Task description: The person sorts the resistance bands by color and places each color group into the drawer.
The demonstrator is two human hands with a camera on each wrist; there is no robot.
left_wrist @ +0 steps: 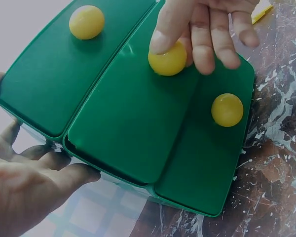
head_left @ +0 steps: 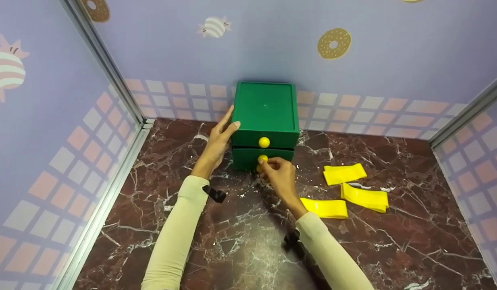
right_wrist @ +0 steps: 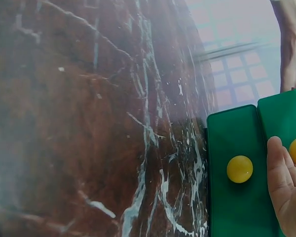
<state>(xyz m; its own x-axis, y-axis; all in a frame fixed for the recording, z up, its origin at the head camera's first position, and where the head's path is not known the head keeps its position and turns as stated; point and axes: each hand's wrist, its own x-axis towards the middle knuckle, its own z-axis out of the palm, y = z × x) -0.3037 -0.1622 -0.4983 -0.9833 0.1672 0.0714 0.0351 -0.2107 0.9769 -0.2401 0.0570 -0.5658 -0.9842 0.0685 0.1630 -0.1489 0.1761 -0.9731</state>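
Note:
A small green drawer cabinet point(head_left: 265, 105) stands against the back wall, three drawers high, each with a round yellow knob. My right hand point(head_left: 281, 177) pinches the middle knob point(left_wrist: 167, 61) between thumb and fingers. The middle drawer point(left_wrist: 126, 118) sticks out a little past the others. Along the cabinet's left side rests my left hand point(head_left: 217, 145), fingers extended and thumb at the top front edge. The top knob point(head_left: 264, 142) and the bottom knob point(left_wrist: 227, 109) are untouched. What lies inside the drawers is hidden.
Three folded yellow bands lie on the dark red marbled table point(head_left: 232, 241) to the right: a back one point(head_left: 345, 174), a right one point(head_left: 367, 198) and a front one point(head_left: 327, 208) partly behind my right wrist. Patterned panels enclose the back and both sides.

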